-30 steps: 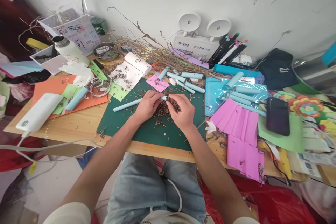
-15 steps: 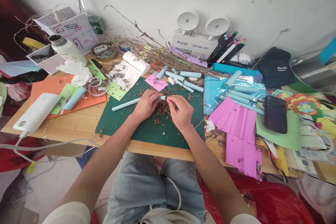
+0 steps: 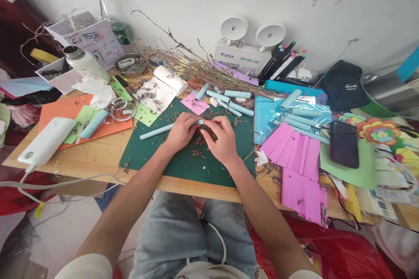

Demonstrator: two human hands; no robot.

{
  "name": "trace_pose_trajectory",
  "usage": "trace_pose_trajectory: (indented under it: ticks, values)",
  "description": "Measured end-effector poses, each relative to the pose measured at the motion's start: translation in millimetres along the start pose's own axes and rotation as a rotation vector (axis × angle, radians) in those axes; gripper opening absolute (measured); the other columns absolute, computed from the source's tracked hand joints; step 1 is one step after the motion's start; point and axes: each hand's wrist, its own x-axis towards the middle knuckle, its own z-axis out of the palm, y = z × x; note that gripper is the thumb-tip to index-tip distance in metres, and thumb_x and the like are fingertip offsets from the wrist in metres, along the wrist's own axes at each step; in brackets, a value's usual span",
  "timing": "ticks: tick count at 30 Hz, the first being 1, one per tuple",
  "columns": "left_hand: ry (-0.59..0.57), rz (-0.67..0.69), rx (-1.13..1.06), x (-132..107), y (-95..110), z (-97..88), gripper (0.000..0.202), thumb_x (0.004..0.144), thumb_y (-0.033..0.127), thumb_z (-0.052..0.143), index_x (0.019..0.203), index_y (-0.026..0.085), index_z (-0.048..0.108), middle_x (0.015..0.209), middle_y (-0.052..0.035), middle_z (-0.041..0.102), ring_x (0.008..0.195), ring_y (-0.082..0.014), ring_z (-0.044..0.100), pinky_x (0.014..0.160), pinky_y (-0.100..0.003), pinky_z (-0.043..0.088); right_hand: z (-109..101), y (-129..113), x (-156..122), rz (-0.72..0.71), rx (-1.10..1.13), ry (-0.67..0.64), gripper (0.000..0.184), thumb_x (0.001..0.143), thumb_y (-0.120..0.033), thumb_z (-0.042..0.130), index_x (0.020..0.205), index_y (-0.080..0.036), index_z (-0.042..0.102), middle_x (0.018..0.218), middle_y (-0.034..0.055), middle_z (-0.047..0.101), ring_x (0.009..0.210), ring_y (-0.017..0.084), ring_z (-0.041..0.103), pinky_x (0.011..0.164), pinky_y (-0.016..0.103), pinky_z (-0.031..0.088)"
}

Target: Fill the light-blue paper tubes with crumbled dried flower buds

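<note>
My left hand (image 3: 181, 131) is closed around the right end of a long light-blue paper tube (image 3: 156, 130) that lies on the green cutting mat (image 3: 153, 157). My right hand (image 3: 221, 139) is closed in a pinch at the tube's open end, over a pile of dry brown plant bits (image 3: 202, 137). What the right fingers pinch is too small to name. Both hands touch at the middle of the mat.
More light-blue tubes (image 3: 233, 100) lie behind the hands and on a blue sheet (image 3: 266, 115). Pink papers (image 3: 299, 161), a black phone (image 3: 344, 144) and paper flowers (image 3: 379, 131) sit right. Dry twigs (image 3: 193, 65), a white power bank (image 3: 46, 140), orange paper (image 3: 62, 109) and a bottle (image 3: 84, 64) lie left and behind.
My right hand has shifted slightly left toward the tube's end, its fingers now closer to my left hand. The tube and left hand have hardly moved.
</note>
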Motion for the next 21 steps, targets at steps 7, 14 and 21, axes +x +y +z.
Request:
trace_pose_trajectory:
  ticks: [7,14,21]
  values:
    - [0.003,0.016,-0.003,-0.6,0.4,0.2,0.025,0.097,0.026,0.049,0.117,0.02,0.064,0.105,-0.0092,0.067,0.101,-0.0219,0.059,0.09,-0.04,0.051,-1.8,-1.6,0.6,-0.011,-0.018,0.06,0.017,0.091,-0.026,0.058,0.104,-0.024,0.068,0.097,0.0088,0.064,0.091,0.021,0.063,0.082,0.037,0.055]
    - [-0.007,0.024,-0.01,0.3,1.0,-0.3,0.025,0.097,0.025,0.048,0.115,0.019,0.064,0.106,-0.0089,0.067,0.1,-0.0214,0.058,0.09,-0.039,0.05,-1.3,1.1,-0.9,-0.015,0.003,0.086,0.017,0.089,-0.024,0.06,0.104,-0.024,0.068,0.097,0.0081,0.062,0.09,0.02,0.062,0.082,0.036,0.054]
    - [-0.041,0.033,0.005,-0.3,1.7,-0.8,0.026,0.096,0.021,0.047,0.115,0.02,0.066,0.105,-0.0092,0.067,0.099,-0.0221,0.057,0.088,-0.039,0.05,4.9,1.3,-2.2,0.022,0.019,0.045,0.01,0.092,-0.027,0.058,0.092,-0.023,0.068,0.089,0.0055,0.065,0.082,0.016,0.063,0.075,0.03,0.053]
